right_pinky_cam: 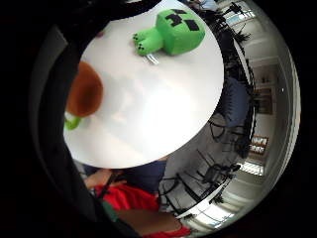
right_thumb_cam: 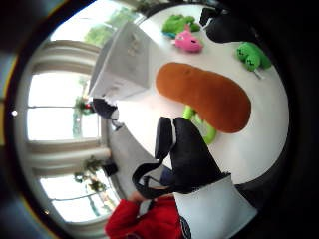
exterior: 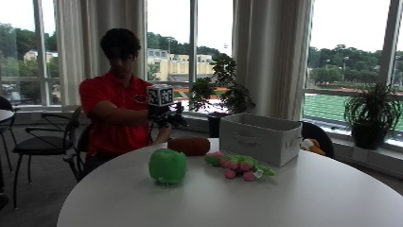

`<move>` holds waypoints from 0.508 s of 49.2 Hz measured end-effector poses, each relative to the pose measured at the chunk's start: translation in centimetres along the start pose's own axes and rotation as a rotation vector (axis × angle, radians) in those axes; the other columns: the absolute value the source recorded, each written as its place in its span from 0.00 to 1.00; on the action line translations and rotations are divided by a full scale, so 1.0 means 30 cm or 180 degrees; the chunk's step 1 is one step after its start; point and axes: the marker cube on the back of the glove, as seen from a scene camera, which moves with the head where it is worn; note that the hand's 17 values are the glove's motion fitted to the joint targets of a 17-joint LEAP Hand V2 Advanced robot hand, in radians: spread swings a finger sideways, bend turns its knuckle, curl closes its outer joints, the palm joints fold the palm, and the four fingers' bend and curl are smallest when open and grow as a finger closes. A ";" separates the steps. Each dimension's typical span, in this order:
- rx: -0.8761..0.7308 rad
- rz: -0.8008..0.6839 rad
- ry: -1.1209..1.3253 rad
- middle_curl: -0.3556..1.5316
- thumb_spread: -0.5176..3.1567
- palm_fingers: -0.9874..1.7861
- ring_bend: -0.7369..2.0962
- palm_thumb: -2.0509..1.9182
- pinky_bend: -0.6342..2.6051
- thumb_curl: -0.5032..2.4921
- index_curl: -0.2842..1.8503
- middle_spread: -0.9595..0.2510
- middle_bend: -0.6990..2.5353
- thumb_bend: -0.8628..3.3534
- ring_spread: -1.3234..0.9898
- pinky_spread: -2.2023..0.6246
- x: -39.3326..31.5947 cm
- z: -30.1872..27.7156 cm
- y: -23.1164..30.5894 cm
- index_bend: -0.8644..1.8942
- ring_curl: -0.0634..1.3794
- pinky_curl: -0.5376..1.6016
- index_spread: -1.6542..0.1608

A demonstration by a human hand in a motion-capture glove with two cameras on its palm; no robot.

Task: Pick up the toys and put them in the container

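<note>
My gloved right hand (exterior: 167,118) hangs in the air above the table's far-left edge, just over a brown oblong plush (exterior: 189,145), holding nothing. Its black fingers (right_thumb_cam: 185,149) reach out fairly straight toward that brown plush (right_thumb_cam: 204,97), which has a green part (right_thumb_cam: 207,130) beneath it. A green blocky plush (exterior: 167,165) with a black face (right_pinky_cam: 176,30) stands nearer the table's middle. A pink and green plush (exterior: 239,165) lies in front of the grey fabric container (exterior: 258,138), which stands open-topped at the table's far side.
The round white table (exterior: 302,203) has bare surface at the front and right. An orange plush (exterior: 310,145) sits on a chair behind the container. Black chairs (exterior: 38,142) stand on the left, potted plants by the windows.
</note>
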 end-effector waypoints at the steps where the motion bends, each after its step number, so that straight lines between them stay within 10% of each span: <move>1: -0.0002 0.0005 -0.0008 0.20 0.26 0.45 0.33 0.54 0.30 0.18 0.16 0.74 0.26 0.22 0.53 0.78 0.001 0.001 -0.003 0.44 0.06 0.28 0.83; 25: -0.0051 -0.0070 -0.0026 0.26 0.48 0.40 0.35 0.53 0.34 0.24 0.24 0.66 0.27 0.21 0.47 0.78 -0.050 0.034 -0.061 0.44 0.14 0.36 0.72</move>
